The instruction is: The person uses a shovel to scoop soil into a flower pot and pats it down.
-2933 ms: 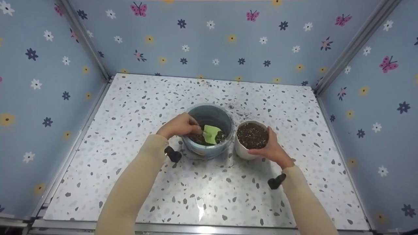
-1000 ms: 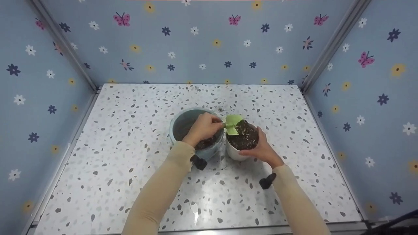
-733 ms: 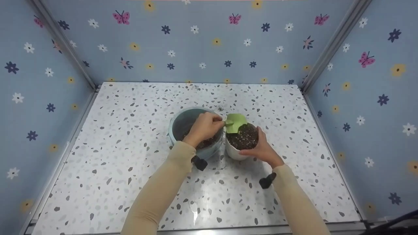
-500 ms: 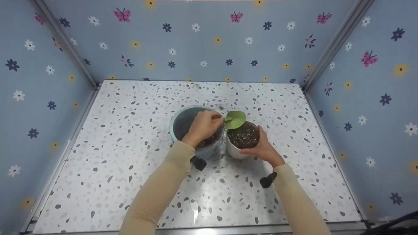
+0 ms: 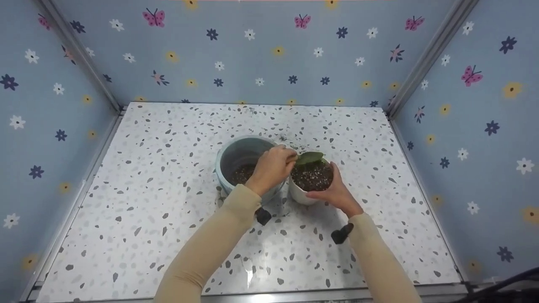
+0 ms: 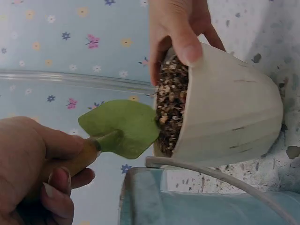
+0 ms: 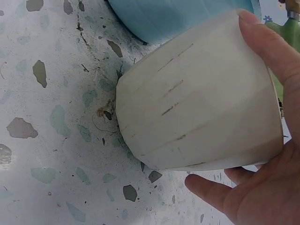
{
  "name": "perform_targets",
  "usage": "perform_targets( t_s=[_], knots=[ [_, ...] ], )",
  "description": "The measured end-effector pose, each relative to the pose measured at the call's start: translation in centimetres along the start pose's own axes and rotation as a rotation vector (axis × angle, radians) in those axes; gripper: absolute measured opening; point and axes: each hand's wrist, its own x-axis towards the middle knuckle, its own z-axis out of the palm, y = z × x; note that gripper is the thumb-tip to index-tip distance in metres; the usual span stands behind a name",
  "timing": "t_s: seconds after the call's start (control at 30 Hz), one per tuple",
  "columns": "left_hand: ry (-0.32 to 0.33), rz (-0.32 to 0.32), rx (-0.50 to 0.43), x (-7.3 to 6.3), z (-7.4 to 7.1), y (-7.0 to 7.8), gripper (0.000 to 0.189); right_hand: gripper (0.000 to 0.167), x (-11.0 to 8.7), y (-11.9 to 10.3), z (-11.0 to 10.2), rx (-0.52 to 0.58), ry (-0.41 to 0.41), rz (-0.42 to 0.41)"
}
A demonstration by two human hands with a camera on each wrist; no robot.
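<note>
My left hand (image 5: 273, 168) grips the wooden handle of a green garden trowel (image 6: 123, 126). The trowel's blade is turned on edge over the far side of the white plant pot (image 5: 300, 194), right at the soil. Dark soil with pale bits (image 6: 171, 103) fills that pot close to its rim. My right hand (image 5: 335, 192) holds the pot from the right, thumb at the near rim and fingers round the far side. Left of it stands a larger blue pot (image 5: 222, 168) with some soil in its bottom, partly hidden under my left hand and wrist.
Both pots stand close together on a speckled white tabletop (image 5: 139, 185). Soil crumbs (image 5: 283, 138) lie behind them. Blue panels with flowers and butterflies (image 5: 252, 50) wall the table at the back and sides.
My left hand carried the trowel from the blue pot across to the white pot. The blade tipped over, its soil came off, and it now lies farther right. The right hand kept its hold.
</note>
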Motion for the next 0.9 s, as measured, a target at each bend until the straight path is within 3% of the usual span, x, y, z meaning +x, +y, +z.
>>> perform_targets(
  t_s=[0.1, 0.27, 0.5, 0.6, 0.73, 0.9],
  knots=[
    [0.019, 0.022, 0.034, 0.2, 0.3, -0.2, 0.016, 0.141, 0.0, 0.0, 0.1, 0.018, 0.007, 0.01],
    [0.028, 0.057, -0.003, 0.2, 0.1, 0.4, 0.015, 0.14, -0.1, 0.2, 0.2, 0.052, 0.02, 0.001],
    [-0.069, 0.055, -0.058, 0.2, 0.6, 1.9, 0.019, 0.131, -0.4, 1.7, 1.6, 0.114, 0.157, -0.062],
    [-0.067, 0.064, -0.078, 0.1, 0.7, 2.0, 0.019, 0.126, -0.4, 2.1, 2.1, 0.15, 0.192, -0.086],
    [-0.023, 0.056, -0.106, -0.6, 0.2, 2.3, 0.017, 0.124, -0.3, 2.5, 2.3, 0.169, 0.175, -0.111],
    [-0.072, 0.041, -0.129, -1.1, 0.0, 2.5, 0.016, 0.121, -0.5, 2.9, 2.2, 0.232, 0.169, -0.152]
  ],
)
